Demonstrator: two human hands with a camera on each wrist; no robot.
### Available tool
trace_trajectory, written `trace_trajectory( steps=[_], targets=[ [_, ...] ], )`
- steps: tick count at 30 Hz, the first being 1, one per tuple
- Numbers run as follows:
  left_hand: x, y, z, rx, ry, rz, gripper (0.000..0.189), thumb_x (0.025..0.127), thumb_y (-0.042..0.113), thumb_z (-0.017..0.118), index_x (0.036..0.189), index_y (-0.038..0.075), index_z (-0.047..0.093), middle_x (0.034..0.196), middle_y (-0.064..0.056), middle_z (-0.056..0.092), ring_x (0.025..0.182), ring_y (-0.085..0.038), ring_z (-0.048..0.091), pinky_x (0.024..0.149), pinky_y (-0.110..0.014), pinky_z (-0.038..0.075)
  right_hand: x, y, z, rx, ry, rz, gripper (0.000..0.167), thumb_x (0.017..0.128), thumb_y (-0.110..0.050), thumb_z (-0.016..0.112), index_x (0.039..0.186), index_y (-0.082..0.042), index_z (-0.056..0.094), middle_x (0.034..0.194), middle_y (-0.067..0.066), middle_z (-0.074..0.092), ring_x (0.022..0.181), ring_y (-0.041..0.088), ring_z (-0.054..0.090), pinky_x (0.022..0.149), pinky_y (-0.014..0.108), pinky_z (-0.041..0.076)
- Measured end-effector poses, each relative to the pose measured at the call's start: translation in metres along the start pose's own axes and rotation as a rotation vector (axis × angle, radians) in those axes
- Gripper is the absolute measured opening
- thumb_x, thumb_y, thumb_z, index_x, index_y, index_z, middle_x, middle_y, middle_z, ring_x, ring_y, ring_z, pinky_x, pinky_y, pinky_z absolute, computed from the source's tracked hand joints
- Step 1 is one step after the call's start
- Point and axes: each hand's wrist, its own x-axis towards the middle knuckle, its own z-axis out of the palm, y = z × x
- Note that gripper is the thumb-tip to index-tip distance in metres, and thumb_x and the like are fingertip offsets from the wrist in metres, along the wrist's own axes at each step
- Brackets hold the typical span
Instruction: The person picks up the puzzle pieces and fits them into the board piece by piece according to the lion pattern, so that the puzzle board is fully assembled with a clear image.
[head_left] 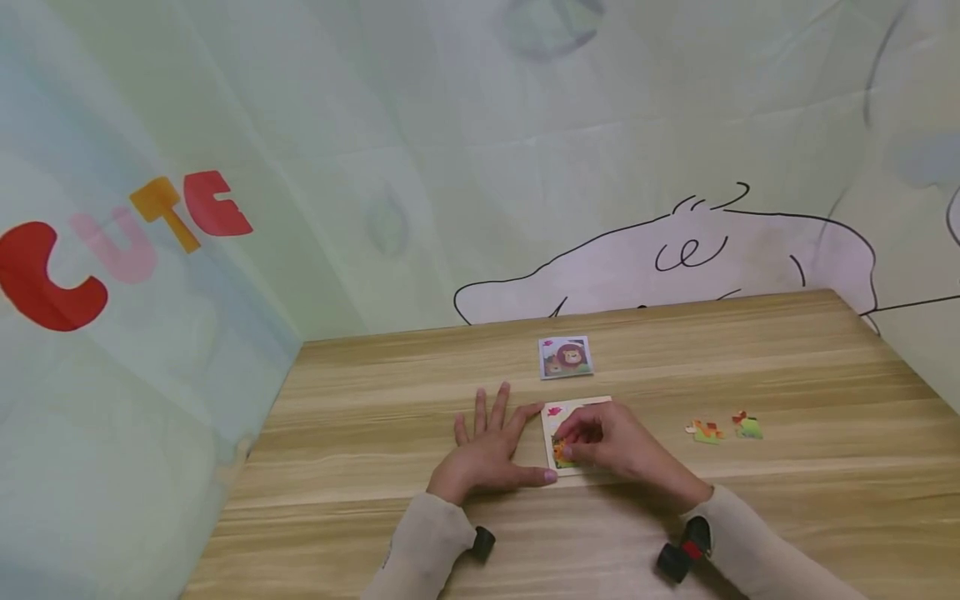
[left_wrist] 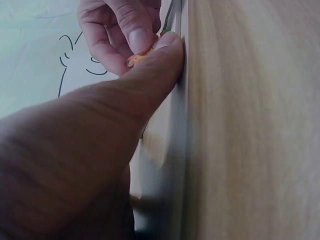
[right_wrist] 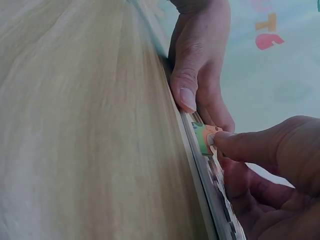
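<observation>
A small square puzzle board [head_left: 577, 403] with a pale rim lies on the table. My left hand [head_left: 486, 457] is flat beside it with fingers spread; the thumb and index fingertip touch its left edge. Over the board's lower left, my right hand [head_left: 621, 442] pinches an orange and green puzzle piece [right_wrist: 201, 137] between thumb and fingers. In the right wrist view the piece stands slightly tilted against the board. The right hand hides much of the board's right side. Two loose puzzle pieces, one orange [head_left: 707, 432] and one mostly green [head_left: 747, 426], lie to the right.
Behind the board lies a square picture card [head_left: 566, 358] with a lion on it. The wooden table [head_left: 360, 392] ends at a printed cloth backdrop [head_left: 420, 150]. Each wrist wears a small black camera, the left one [head_left: 483, 543] near the table's front.
</observation>
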Motion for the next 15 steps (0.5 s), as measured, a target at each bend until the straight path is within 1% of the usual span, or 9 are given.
trace_trajectory(
  steps=[4,8,11,15],
  targets=[
    [0.001,-0.002,0.001,-0.009,0.012,0.007,0.1,0.083,0.079,0.076,0.166,0.052,0.026,0.183,-0.008,-0.016,0.166,-0.046,-0.025,0.123,-0.084,-0.012,0.0,0.0,0.001,-0.063,0.032,-0.016,0.013,0.089,-0.008,0.086,0.1,-0.012,0.082,0.084,-0.003,0.071,0.075,0.003,0.057,0.067,0.021,0.047],
    [0.004,-0.006,0.004,0.003,0.005,-0.004,0.101,0.083,0.079,0.075,0.166,0.056,0.023,0.182,-0.005,-0.02,0.165,-0.042,-0.029,0.124,-0.082,-0.014,-0.001,0.001,0.002,-0.107,0.054,-0.023,0.014,0.088,-0.009,0.087,0.101,-0.012,0.083,0.083,-0.004,0.068,0.074,0.003,0.053,0.065,0.021,0.044],
    [0.009,-0.01,0.008,0.026,0.001,-0.01,0.103,0.082,0.079,0.075,0.166,0.056,0.02,0.182,-0.003,-0.022,0.164,-0.04,-0.031,0.124,-0.081,-0.016,-0.001,0.002,0.004,-0.122,0.058,-0.01,0.013,0.088,-0.009,0.087,0.1,-0.012,0.082,0.084,-0.002,0.067,0.073,0.004,0.052,0.065,0.021,0.044],
    [0.01,-0.012,0.009,0.018,0.01,-0.006,0.103,0.081,0.081,0.074,0.166,0.056,0.021,0.182,-0.005,-0.02,0.165,-0.042,-0.03,0.123,-0.083,-0.014,0.0,0.002,0.006,-0.123,0.056,0.008,0.016,0.088,-0.008,0.087,0.101,-0.01,0.078,0.086,0.0,0.066,0.074,0.006,0.053,0.065,0.021,0.044]
  ],
)
